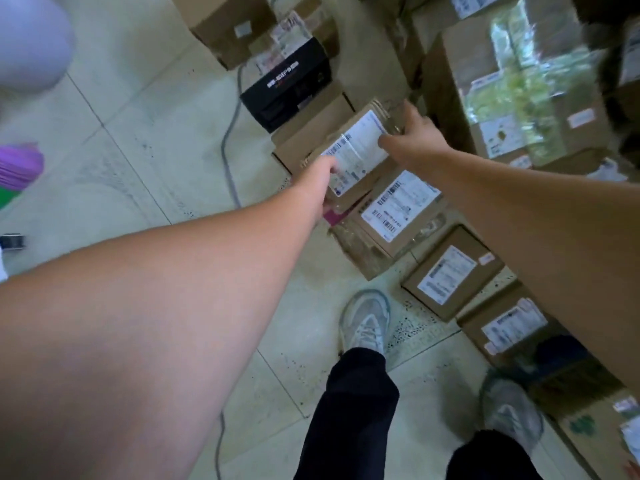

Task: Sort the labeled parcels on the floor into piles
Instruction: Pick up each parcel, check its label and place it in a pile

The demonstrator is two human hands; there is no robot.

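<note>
Your left forearm fills the near foreground, and beyond it your left hand (pixel 320 176) grips the near-left edge of a flat cardboard parcel (pixel 353 157), thumb on top beside its white label (pixel 356 148) and the fingers hidden beneath. Your right hand (pixel 414 133) holds the far corner, thumb pressed on the label's edge and the fingers curled over the side. You carry the parcel between both hands, label up, above a row of labelled boxes (pixel 401 209) lying on the tiled floor (pixel 138 140), close to a black box (pixel 287 83) that rests on further cartons. It looks thin and stiff, probably light, since two edge grips keep it level (though its contents cannot be judged). Clear tape over the cardboard may be slick, so keep your hold on opposite edges with fingers underneath, not on the taped face. Set it down flat on its pile with the label showing. Taller stacked cartons (pixel 512 98) stand just to the right, so mind that corner.
</note>
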